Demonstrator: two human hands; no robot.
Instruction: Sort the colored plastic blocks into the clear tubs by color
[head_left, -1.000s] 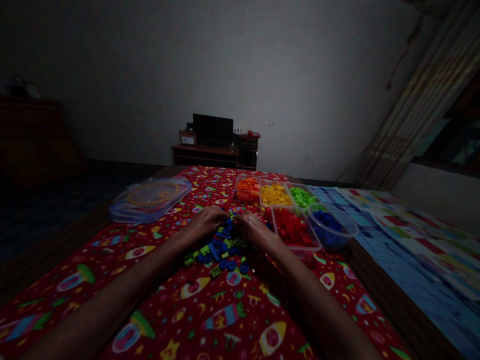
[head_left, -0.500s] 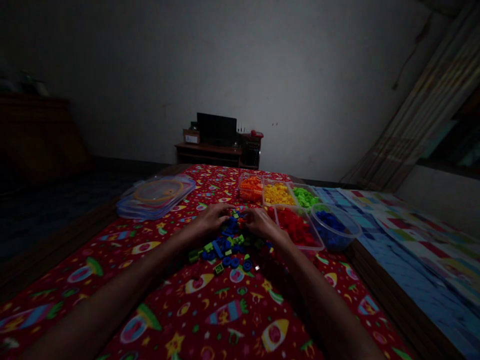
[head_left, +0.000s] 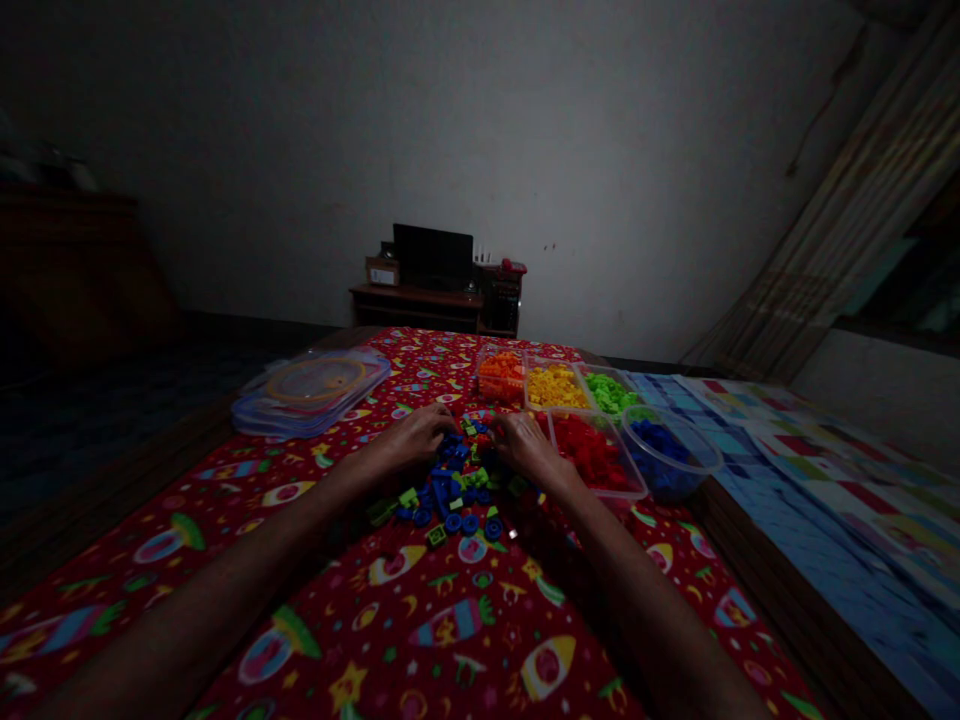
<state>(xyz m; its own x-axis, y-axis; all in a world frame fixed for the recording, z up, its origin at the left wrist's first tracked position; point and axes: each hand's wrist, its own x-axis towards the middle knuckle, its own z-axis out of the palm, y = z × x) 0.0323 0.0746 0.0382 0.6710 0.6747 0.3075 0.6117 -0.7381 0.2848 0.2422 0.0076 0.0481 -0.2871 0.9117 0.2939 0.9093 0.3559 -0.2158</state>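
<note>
A loose pile of blue and green toy building bricks (head_left: 450, 490) lies on the red patterned tablecloth (head_left: 315, 570), with a few red ones among them. My left hand (head_left: 427, 432) is at the pile's far left side, its fingers curled down against blue bricks. Across from it, my right hand (head_left: 525, 442) has bent, closed fingers near a few red bricks. Whatever either hand's fingertips grip is too dark and small to make out. Several blue wheel-like pieces (head_left: 470, 524) lie at the near edge of the pile.
Clear containers hold sorted bricks: orange (head_left: 502, 375), yellow (head_left: 556, 387), green (head_left: 611, 395), red (head_left: 592, 453) and blue (head_left: 664, 450). Stacked clear lids (head_left: 311, 393) lie at the left. A bed (head_left: 810, 480) adjoins the table's right side. Beyond stands a desk with a monitor (head_left: 433, 257).
My left hand has shifted slightly left, and some blue bricks under it have moved left and nearer. My right hand has curled its fingers a bit and stayed about in place.
</note>
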